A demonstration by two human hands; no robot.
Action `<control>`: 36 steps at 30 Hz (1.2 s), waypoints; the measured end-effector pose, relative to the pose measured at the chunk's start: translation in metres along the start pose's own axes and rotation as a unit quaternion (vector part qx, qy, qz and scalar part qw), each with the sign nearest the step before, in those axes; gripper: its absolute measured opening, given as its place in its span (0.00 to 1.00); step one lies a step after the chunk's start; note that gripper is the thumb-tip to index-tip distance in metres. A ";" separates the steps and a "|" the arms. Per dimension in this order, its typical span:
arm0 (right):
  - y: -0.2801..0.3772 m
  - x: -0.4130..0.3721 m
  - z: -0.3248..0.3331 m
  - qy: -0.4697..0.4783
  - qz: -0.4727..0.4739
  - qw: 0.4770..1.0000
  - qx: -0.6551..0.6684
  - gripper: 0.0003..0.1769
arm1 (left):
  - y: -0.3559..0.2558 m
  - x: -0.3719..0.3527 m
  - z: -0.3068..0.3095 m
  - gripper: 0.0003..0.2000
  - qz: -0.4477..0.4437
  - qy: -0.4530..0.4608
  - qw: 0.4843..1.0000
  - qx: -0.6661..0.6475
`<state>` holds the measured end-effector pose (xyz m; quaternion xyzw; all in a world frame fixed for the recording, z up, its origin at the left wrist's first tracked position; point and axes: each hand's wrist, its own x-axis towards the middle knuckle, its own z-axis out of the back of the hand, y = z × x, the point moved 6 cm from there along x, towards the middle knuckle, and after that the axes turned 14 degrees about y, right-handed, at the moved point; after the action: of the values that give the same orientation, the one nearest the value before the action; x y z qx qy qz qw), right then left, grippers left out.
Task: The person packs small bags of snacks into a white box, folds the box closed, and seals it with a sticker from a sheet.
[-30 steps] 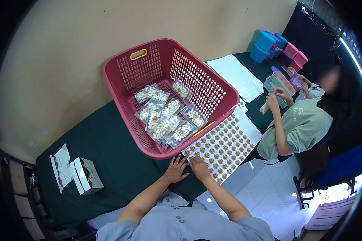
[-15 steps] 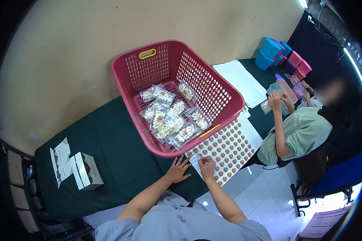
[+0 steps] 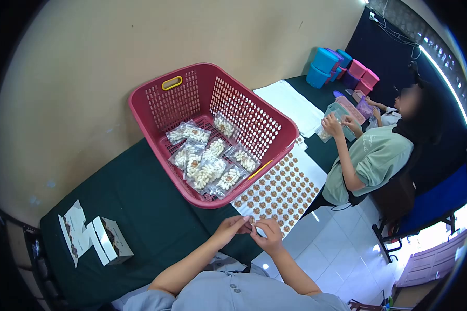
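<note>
My left hand (image 3: 231,231) and my right hand (image 3: 268,235) meet just in front of the sticker sheet (image 3: 315,176), fingertips pinched together. Between them shows a small round brown sticker (image 3: 251,220), partly covered by the fingers. Rows of similar round brown stickers cover the white sheet beside my right hand. Beyond my hands, a red plastic basket (image 3: 145,122) stands on the green-covered table. Inside it lie several clear packets (image 3: 206,173) of white pieces, some bearing a round brown sticker.
A yellow pencil-like stick (image 3: 260,170) lies along the basket's near right edge. An open white box (image 3: 110,241) stands at left. White sheets (image 3: 288,106) and coloured tubs (image 3: 324,61) are farther back. At right, a co-worker (image 3: 381,155) handles a packet; another person sits beyond.
My right hand has lifted from the sheet's corner and moved toward me. My left hand has left the tabletop and joined it, its spread fingers now pinched. The view has shifted slightly right.
</note>
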<state>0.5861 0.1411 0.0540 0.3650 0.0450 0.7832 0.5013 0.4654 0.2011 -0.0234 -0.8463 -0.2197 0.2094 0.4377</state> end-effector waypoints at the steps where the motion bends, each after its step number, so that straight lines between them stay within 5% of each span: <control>1: 0.007 0.002 0.000 -0.003 -0.003 1.000 -0.001 0.16 | -0.002 -0.007 0.000 0.19 0.002 0.003 1.000 0.002; 5: 0.047 0.017 -0.006 0.028 0.044 0.999 0.001 0.18 | -0.018 -0.043 0.008 0.13 -0.052 -0.044 0.998 -0.004; 9: 0.066 0.027 -0.021 -0.013 -0.039 0.998 0.048 0.19 | -0.036 -0.095 0.026 0.12 -0.133 -0.142 0.978 -0.073; 11: 0.073 0.033 -0.041 0.049 -0.172 0.956 0.232 0.14 | -0.035 -0.125 0.039 0.11 -0.140 -0.163 0.973 -0.085; 13: 0.091 0.036 -0.067 0.084 -0.196 0.927 0.310 0.13 | -0.041 -0.156 0.047 0.09 -0.141 -0.155 0.978 -0.003; 17: 0.158 0.053 -0.121 0.194 -0.169 0.852 0.457 0.11 | -0.063 -0.226 0.052 0.27 -0.238 -0.152 0.959 0.012; 18: 0.169 0.052 -0.136 0.193 -0.155 0.848 0.468 0.07 | -0.060 -0.243 0.061 0.34 -0.229 -0.159 0.959 0.052; 23: 0.219 0.067 -0.185 0.108 -0.163 0.817 0.542 0.04 | -0.071 -0.334 0.084 0.31 -0.222 -0.236 0.940 0.109; 28: 0.249 0.087 -0.230 0.103 -0.188 0.814 0.540 0.08 | -0.072 -0.443 0.148 0.18 -0.185 -0.483 0.796 0.313; 31: 0.276 0.091 -0.263 0.157 -0.193 0.796 0.551 0.09 | -0.070 -0.494 0.177 0.16 -0.122 -0.570 0.734 0.348; 36: 0.304 0.098 -0.335 0.298 -0.210 0.787 0.497 0.11 | -0.044 -0.503 0.194 0.20 -0.033 -0.522 0.730 0.440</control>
<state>0.1280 0.1703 -0.0067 0.2938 0.6509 0.5977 0.3644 -0.0592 0.0711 -0.0079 -0.3081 -0.3245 0.6770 0.5843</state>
